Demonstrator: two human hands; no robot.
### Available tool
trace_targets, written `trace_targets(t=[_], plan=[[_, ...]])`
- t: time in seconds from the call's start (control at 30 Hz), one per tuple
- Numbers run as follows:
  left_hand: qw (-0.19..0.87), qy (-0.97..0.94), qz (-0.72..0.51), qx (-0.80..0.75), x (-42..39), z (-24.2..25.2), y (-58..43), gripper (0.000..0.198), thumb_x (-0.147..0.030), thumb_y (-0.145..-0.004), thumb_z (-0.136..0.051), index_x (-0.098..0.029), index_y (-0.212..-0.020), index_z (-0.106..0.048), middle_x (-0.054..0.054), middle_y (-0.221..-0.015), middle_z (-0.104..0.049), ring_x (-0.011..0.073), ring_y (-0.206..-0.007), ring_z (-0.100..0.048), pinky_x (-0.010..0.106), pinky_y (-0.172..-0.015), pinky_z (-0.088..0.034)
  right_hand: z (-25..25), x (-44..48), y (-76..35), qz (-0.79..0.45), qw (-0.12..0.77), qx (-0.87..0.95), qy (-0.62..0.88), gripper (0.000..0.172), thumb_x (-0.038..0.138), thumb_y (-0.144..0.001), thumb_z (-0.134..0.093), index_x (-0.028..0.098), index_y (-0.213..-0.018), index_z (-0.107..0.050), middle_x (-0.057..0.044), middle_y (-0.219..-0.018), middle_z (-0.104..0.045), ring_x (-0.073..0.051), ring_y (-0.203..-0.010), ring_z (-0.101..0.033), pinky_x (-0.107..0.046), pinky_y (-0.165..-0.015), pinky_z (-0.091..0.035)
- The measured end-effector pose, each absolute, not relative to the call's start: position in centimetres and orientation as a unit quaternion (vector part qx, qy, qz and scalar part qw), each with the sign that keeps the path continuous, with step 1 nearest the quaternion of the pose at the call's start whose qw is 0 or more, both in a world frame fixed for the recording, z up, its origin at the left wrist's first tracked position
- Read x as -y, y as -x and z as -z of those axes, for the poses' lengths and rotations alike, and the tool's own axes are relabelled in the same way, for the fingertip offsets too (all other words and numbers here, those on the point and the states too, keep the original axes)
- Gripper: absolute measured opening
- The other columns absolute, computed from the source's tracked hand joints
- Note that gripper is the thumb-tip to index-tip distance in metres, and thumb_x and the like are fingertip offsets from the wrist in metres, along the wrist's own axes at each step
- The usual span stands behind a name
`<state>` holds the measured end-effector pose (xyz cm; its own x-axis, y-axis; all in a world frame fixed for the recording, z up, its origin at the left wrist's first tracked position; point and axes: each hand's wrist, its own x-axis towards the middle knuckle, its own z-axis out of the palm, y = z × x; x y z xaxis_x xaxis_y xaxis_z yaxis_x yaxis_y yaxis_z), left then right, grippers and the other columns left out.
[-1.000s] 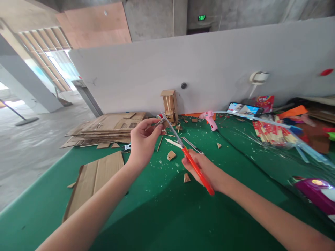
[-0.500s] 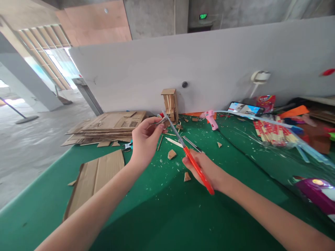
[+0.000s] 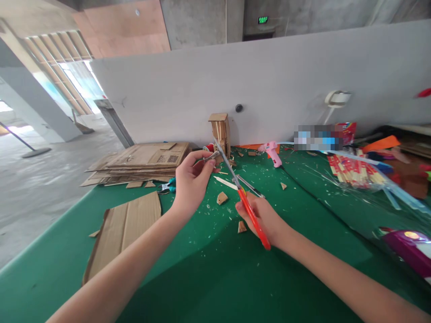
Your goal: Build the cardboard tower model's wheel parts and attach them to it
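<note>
My left hand (image 3: 193, 181) is closed in a pinch on a small greyish, thin piece (image 3: 213, 156), too small and blurred to name. In my right hand (image 3: 267, 220) are scissors (image 3: 253, 214) with red handles, their blades pointing up and away beside the pinched piece. I cannot tell whether the blades touch it. Behind both hands stands a small cardboard tower (image 3: 220, 130) with a flat top. Cardboard scraps (image 3: 222, 198) and a pale pointed stick (image 3: 225, 182) lie below on the green tabletop (image 3: 208, 278).
Stacked cardboard sheets (image 3: 144, 154) and a cut cardboard piece (image 3: 126, 233) lie at left, near teal-handled pliers (image 3: 168, 186). A pink glue gun (image 3: 272, 152) trails its cord rightward. Farther right are plastic packets (image 3: 353, 170) and a purple device (image 3: 407, 249). A pale partition (image 3: 175, 94) borders the back.
My left hand has shifted slightly right with the small piece. The scissors have tilted a little, with their tips farther right and the handle end farther left.
</note>
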<state>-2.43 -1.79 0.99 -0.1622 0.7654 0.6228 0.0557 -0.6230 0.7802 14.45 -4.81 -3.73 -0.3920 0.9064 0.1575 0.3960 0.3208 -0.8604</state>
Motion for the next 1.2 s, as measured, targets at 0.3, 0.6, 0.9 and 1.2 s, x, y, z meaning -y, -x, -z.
trace_targets(t=[0.3, 0.6, 0.9, 1.2], plan=[[0.325, -0.608, -0.632, -0.356, 1.1, -0.3, 3.2, 0.016, -0.023, -0.080, -0.059, -0.017, -0.094, -0.054, 0.004, -0.094, -0.062, 0.0143, -0.081, -0.064, 0.030, -0.073, -0.057, 4.0, 1.8, -17.8, -0.199, 0.300, 0.741, 0.568, 0.033, 0.055, -0.079, -0.051, 0.022, -0.077, -0.044, -0.001, -0.068, -0.057, -0.015, -0.055, -0.052, -0.028, -0.052, -0.039], [0.261, -0.845, -0.242, -0.400, 1.1, 0.7, 4.6, 0.020, -0.009, -0.079, -0.044, -0.016, -0.088, -0.061, 0.006, -0.100, -0.057, 0.0129, -0.080, -0.061, 0.027, -0.072, -0.051, 4.2, -1.5, -21.7, -0.028, 0.176, 0.713, 0.678, 0.040, 0.048, -0.077, -0.051, 0.015, -0.101, -0.058, -0.013, -0.090, -0.066, -0.027, -0.086, -0.062, -0.032, -0.068, -0.043], [0.105, -0.934, -0.068, -0.336, 3.0, 1.0, 3.3, 0.031, -0.006, -0.082, -0.037, -0.021, -0.099, -0.059, 0.003, -0.105, -0.057, 0.0157, -0.090, -0.058, 0.025, -0.073, -0.044, 4.9, -2.6, -23.2, 0.042, 0.100, 0.721, 0.684, 0.034, 0.044, -0.082, -0.045, 0.014, -0.090, -0.060, -0.013, -0.078, -0.066, -0.025, -0.072, -0.062, -0.031, -0.059, -0.041], [0.161, -0.915, -0.067, -0.364, 2.7, 1.5, 4.2, 0.039, -0.008, -0.080, -0.042, -0.020, -0.116, -0.050, 0.007, -0.117, -0.050, 0.0155, -0.090, -0.058, 0.026, -0.076, -0.046, 4.3, -1.9, -22.6, 0.105, 0.025, 0.745, 0.658, 0.038, 0.039, -0.082, -0.041, 0.008, -0.085, -0.064, -0.019, -0.086, -0.065, -0.028, -0.082, -0.062, -0.034, -0.066, -0.044]])
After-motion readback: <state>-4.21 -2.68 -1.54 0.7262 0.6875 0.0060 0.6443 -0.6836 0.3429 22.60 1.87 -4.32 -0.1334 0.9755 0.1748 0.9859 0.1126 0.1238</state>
